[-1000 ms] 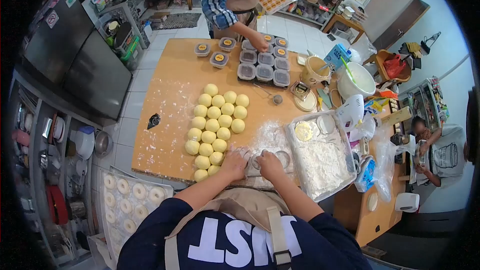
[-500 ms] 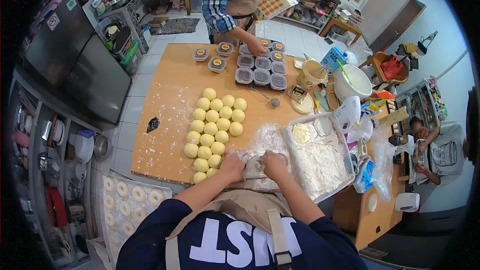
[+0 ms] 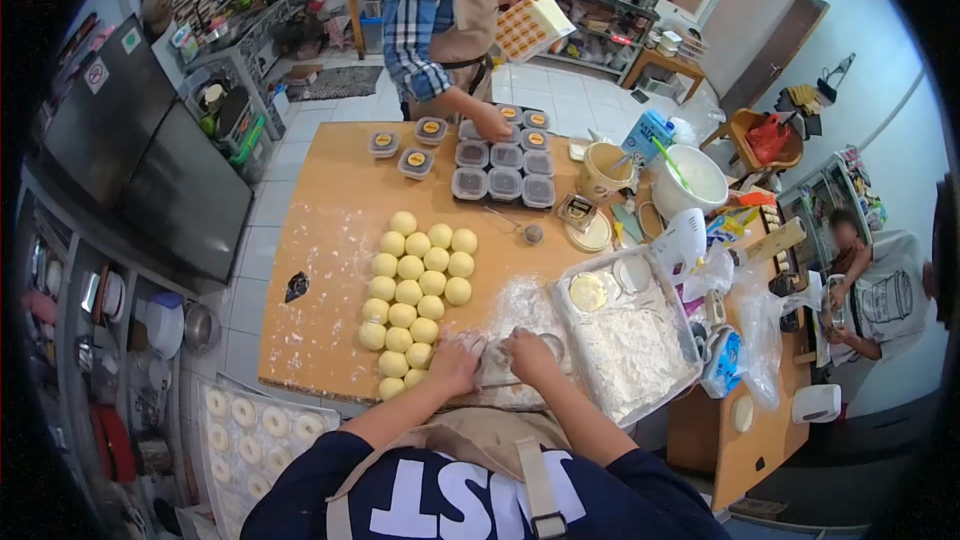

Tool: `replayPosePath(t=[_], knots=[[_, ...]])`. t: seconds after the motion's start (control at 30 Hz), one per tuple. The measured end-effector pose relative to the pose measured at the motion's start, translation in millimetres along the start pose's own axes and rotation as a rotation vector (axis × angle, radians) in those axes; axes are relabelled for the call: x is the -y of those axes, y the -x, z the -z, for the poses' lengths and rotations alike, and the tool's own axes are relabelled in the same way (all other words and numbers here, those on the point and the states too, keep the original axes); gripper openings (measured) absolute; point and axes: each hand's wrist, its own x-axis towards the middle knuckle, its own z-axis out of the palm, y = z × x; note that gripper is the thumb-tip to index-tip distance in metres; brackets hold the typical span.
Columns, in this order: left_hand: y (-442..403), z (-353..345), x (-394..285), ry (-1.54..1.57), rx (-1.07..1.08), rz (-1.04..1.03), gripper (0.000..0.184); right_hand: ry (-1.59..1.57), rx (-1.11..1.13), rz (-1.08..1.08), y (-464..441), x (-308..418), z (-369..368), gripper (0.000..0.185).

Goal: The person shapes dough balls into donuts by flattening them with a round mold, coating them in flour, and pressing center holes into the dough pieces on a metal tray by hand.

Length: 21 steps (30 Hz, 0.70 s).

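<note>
Watching remotely: left hand low on the floury table, grip unreadable; right hand fingers curled, can't tell on what, pale ring just beside it. I'd keep pressure even, left wrist clear of the dough balls near it

- Bare left grip, a hand at the lower centre of the frame, back upward, fingers reaching forward.
- Bare right grip, just right of it and apart, knuckles raised, fingers bent downward, tips hidden.
- Bare left forearm and bare right forearm converge from lower left and lower right.
</note>
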Motion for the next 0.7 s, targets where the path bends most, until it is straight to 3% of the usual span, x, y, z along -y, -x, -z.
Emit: replayPosePath(t=[0.23, 0.4, 0.5, 0.7], knots=[[-0.5, 4.5, -1.4, 0.020, 0.041, 0.013, 0.095, -0.024, -0.222, -0.154, -25.6, -26.3, 30.6, 0.034], [-1.6, 11.8, -3.5, -0.009, 0.068, 0.009, 0.096, 0.033, -0.176, -0.153, -3.5, -25.7, 8.5, 0.027], [-2.1, 17.5, -6.6, 0.019, 0.089, 0.021, 0.096, 0.008, -0.039, -0.226, 18.1, -8.7, 13.7, 0.026], [-1.2, 25.3, -10.7, 0.020, 0.114, 0.029, 0.096, -0.031, -0.101, -0.194, 36.8, -18.0, -15.3, 0.021]])
